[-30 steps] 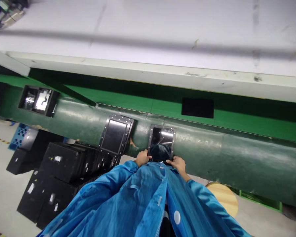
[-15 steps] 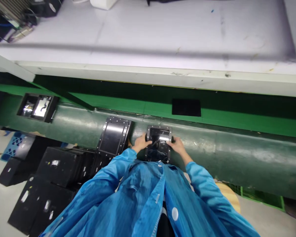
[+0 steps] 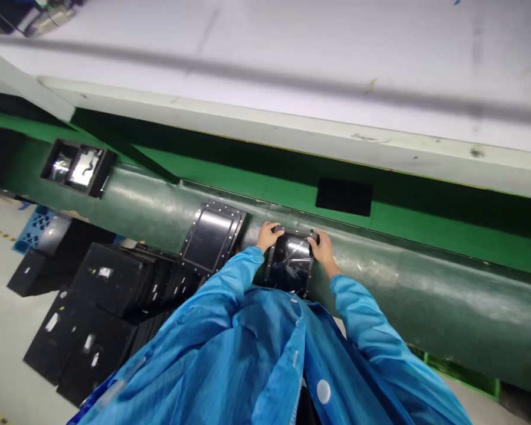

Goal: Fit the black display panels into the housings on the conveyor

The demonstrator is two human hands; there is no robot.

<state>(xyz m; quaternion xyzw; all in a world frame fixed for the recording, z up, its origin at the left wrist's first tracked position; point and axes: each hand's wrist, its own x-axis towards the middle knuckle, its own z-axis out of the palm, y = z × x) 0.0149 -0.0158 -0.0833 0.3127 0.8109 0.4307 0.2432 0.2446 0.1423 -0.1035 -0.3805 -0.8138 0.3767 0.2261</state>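
A second framed panel (image 3: 212,237) is lying just left of the held panel (image 3: 291,260), narrowing room there. Stacked black boxes (image 3: 101,307) are crowding the floor below-left. The green belt (image 3: 425,289) rightward is lying bare.

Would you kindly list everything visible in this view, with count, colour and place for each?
framed panel in hand: one, black and glossy, on the green belt, gripped at its top corners
second framed panel: one, black with a grey face, on the belt just left of the held one
open tray: one, black with shiny contents, further left on the belt
green belt: one, dark green, running across the middle
white tabletop: one, white, beyond the belt
stacked black cases: several, black, on the floor at lower left
blue pallet: one, blue, far left on the floor
left hand: on the panel's top left corner
right hand: on the panel's top right corner
sleeves: two, blue, at the bottom
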